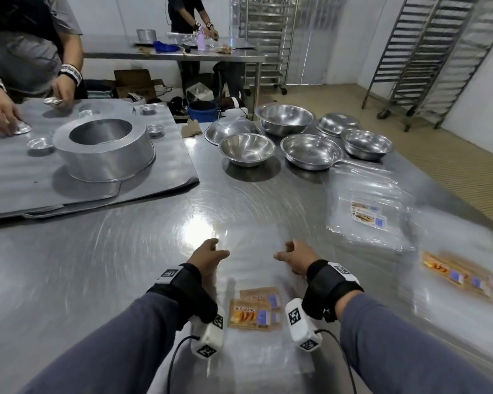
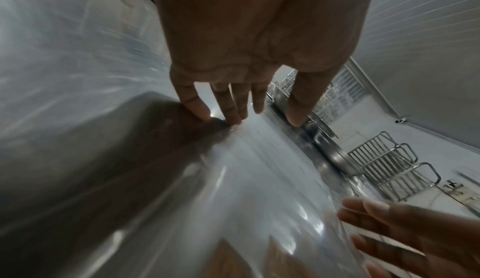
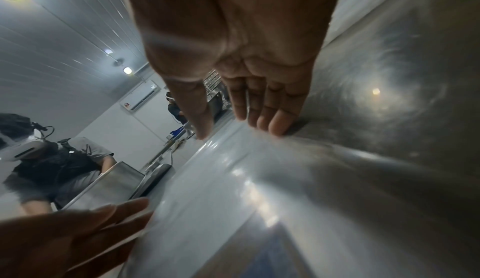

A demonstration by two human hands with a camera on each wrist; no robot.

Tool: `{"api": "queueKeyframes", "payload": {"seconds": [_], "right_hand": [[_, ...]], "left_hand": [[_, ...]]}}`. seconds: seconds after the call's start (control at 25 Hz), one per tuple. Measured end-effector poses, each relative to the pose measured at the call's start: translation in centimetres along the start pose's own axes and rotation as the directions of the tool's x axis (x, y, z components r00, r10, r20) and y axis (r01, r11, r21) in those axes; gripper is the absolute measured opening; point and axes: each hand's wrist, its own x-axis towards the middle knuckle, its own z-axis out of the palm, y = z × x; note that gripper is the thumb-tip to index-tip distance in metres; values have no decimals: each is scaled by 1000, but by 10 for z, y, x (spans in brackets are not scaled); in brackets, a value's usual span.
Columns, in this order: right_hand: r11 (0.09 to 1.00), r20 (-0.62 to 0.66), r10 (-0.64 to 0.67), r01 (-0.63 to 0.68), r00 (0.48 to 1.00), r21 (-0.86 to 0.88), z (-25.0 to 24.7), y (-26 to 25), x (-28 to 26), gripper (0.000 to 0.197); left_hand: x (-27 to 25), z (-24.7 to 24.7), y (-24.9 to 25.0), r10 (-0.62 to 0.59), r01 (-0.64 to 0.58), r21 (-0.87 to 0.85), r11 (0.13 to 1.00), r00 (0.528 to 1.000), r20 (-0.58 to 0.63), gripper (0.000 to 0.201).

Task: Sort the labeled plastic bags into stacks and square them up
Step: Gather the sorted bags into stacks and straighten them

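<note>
**both hands flanking a stack of labeled clear bags on a steel table**

lower centre of head view: left hand (image 1: 208, 255) and right hand (image 1: 296, 258) set at the two far corners of the nearest bag stack (image 1: 256, 280), palms facing inward, fingers extended and relaxed, nothing gripped. left wrist view: fingertips (image 2: 233, 118) straight, resting at the plastic's edge where it meets the table (image 1: 111, 251); opposite hand's fingers visible at lower right of that frame. right wrist view: fingertips (image 3: 275, 126) straight, likewise touching the film's edge; opposite hand visible at lower left. stack transparent, lying flat, with brown and orange printed labels (image 1: 255, 308) between the two wrists, slightly offset from one another.

right of centre, head view: second stack of clear bags (image 1: 370, 206), bearing white labels, flat on the table. far right, motion-blurred: third group with orange labels (image 1: 458, 277), well apart from the hands.

upper centre to upper right: six steel mixing bowls (image 1: 310, 150) clustered near the table's far edge, two inverted. upper left: round metal pan (image 1: 106, 149) on a grey board, small tins around it, another person's hands (image 1: 63, 89) handling tins. background: second person at a rear table, wheeled tray racks (image 1: 427, 58) at upper right.
</note>
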Motion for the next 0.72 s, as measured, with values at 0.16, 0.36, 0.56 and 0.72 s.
{"api": "queueKeyframes", "payload": {"seconds": [0.16,0.36,0.56,0.72], "right_hand": [[981,37,-5,-2,999,196,1,-3,-3,48],[976,-26,140,-133,990,173,-15,21,-23,37],[989,39,119,-122,992,89,4,35,-56,33],[996,106,80,-83,991,22,16,37,-69,39]], "left_hand": [[-6,-3,3,46,-41,-91,995,997,57,57],[-42,-23,-13,-135,150,-223,963,987,84,17],[-83,-20,-21,-151,198,-220,955,966,211,26],[-91,-8,-25,-149,182,-132,974,963,226,20]]}}
